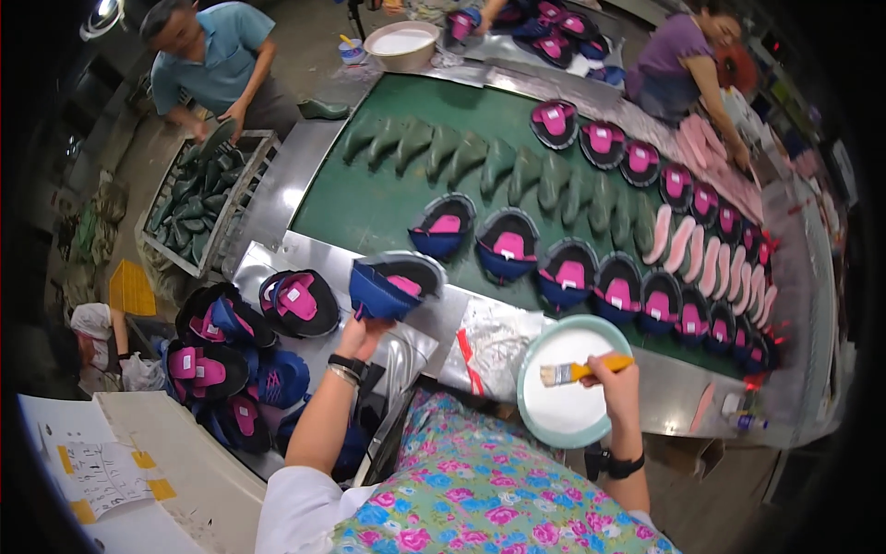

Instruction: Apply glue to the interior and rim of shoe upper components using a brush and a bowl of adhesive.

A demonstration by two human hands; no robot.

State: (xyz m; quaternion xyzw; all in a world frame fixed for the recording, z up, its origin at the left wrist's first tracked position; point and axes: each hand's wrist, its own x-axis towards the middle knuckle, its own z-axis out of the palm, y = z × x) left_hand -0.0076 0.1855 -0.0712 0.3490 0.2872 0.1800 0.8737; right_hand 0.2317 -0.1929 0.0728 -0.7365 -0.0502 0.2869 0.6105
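My left hand point(363, 340) is closed from below on a blue shoe upper point(380, 288) with a pink lining and a dark, pale-edged rim, held up over the table's near left edge. In my right hand point(613, 380) is the yellow handle of a flat paintbrush point(580, 371). Its pale bristles hover over a light green bowl point(528, 406) of white liquid point(565, 406), which stands at the near edge. Beyond my hands, a row of similar blue uppers point(509, 247) rests on the green work surface point(355, 217).
Dark green shoe lasts point(498, 164) and pink insoles point(694, 254) line the middle. More uppers point(602, 143) sit along the far side, and others point(300, 305) are piled at my left. One person point(212, 55) handles lasts by a metal crate point(221, 249); another point(678, 69) works at far right.
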